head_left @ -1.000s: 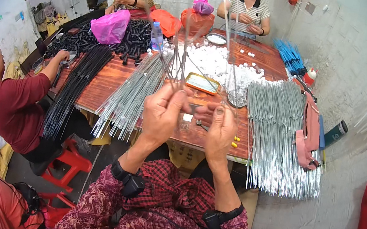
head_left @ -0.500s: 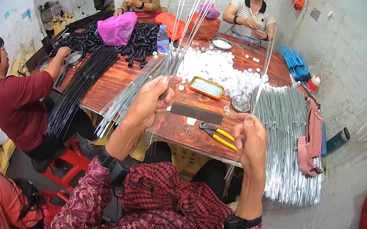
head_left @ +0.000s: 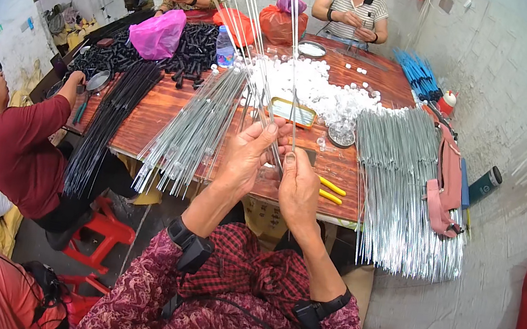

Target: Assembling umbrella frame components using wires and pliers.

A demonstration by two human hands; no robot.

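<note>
Over the near edge of the table, my left hand (head_left: 245,154) is closed around several thin silver rods (head_left: 265,87) that fan upward. Close beside it on the right, my right hand (head_left: 299,192) pinches a couple of similar upright rods (head_left: 295,50) between thumb and fingers. The two hands nearly touch, and the lower rod ends are mostly hidden by them. Beyond the hands lies a yellow-rimmed tin (head_left: 312,118) with a pale content. Yellow-handled pliers (head_left: 330,196) rest right of my right hand, their jaws hidden behind it.
Silver rods (head_left: 404,203) are heaped at right beside a pink strap (head_left: 444,189); another silver bundle (head_left: 189,123) and black rods (head_left: 113,117) lie left. White caps (head_left: 348,102) and a dish of clear pieces (head_left: 342,136) sit beyond. Three people work around the table.
My right hand has moved left with its rods, bringing it next to my left hand. My left hand has shifted slightly right and lower, its rods tilting more leftward.
</note>
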